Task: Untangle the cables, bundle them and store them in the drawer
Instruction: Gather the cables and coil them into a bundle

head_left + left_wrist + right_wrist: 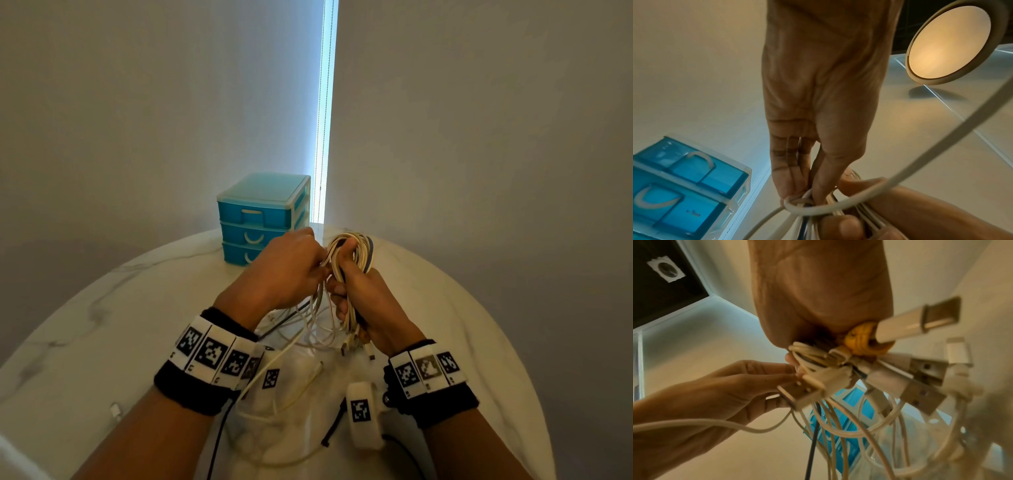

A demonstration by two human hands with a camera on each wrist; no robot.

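My right hand is wrapped in a fist around a bunch of cables, mostly white and cream with a grey one among them, held upright above the round marble table. Their loops stick up past my thumb, and the plug ends hang out below my palm, along with a yellow cable bunched against it. My left hand is just beside the bunch, its fingertips pinching one white cable that curls in a loop across the others. More loose cable trails from both hands down onto the table below my wrists, including a dark one. The blue drawer unit stands at the far edge of the table, just behind my left hand, all three drawers pushed in.
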